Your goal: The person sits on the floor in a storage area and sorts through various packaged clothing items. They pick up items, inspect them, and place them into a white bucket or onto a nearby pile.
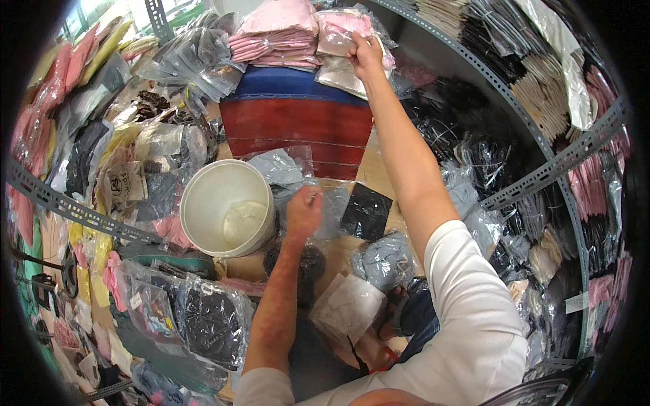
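Note:
At the far end, my right hand point(366, 57) reaches out at arm's length. Its fingers close on the edge of a pink garment in a clear plastic bag point(342, 28), which lies on a pale bagged piece point(340, 73). Left of it rises a stack of folded pink garments point(274, 30). My left hand point(304, 211) is curled closed beside a white bucket point(191, 220); what its fingers hold, if anything, I cannot make out. Clear plastic point(332, 215) and a grey bagged garment point(276, 166) lie around it. To its right is a flat black packet point(366, 212).
A red and blue panel point(294, 122) lies under the pink stack. Bagged garments crowd both sides, among them a black one point(215, 323) at lower left. Perforated metal shelf rails point(528, 177) frame the right, and another rail point(81, 208) crosses the left.

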A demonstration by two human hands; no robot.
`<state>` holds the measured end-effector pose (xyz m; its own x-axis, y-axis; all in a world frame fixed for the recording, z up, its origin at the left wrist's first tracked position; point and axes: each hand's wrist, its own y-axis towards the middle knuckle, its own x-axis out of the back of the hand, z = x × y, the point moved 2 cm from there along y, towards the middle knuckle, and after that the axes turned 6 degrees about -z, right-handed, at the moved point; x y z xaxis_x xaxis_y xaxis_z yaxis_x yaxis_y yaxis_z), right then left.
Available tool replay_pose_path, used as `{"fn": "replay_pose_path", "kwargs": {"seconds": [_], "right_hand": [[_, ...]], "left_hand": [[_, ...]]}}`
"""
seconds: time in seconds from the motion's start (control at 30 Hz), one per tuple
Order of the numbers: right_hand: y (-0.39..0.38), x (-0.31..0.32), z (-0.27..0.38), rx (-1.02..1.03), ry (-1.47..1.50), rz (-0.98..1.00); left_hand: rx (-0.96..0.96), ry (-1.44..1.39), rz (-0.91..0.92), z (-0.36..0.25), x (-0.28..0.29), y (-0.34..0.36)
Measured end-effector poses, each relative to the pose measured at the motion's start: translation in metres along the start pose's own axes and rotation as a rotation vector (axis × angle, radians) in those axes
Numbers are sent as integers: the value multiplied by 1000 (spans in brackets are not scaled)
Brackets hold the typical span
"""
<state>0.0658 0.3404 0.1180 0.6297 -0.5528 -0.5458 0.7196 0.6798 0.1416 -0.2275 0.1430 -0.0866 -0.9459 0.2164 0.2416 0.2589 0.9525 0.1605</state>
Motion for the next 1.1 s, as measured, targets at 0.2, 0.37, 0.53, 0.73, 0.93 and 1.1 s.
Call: {"fn": "replay_pose_path", "kwargs": {"seconds": [0.2, 0.37, 0.53, 0.73, 0.93, 1.1], "right_hand": [[-18, -57, 24, 151, 160, 247], [-18, -117, 30, 231, 171, 425], [5, -158, -9, -68, 93, 411], [16, -171, -49, -263, 276, 205], [12, -165, -32, -109, 303, 203], [-7, -146, -29, 181, -88, 151]], "left_hand": [[-72, 50, -50, 11, 2, 15], [-135, 61, -71, 24, 3, 19], [-108, 66, -61, 27, -3, 20], [-111, 145, -45, 11, 2, 18], [-112, 129, -16, 16, -3, 18], [-213, 122, -73, 17, -2, 18]]}}
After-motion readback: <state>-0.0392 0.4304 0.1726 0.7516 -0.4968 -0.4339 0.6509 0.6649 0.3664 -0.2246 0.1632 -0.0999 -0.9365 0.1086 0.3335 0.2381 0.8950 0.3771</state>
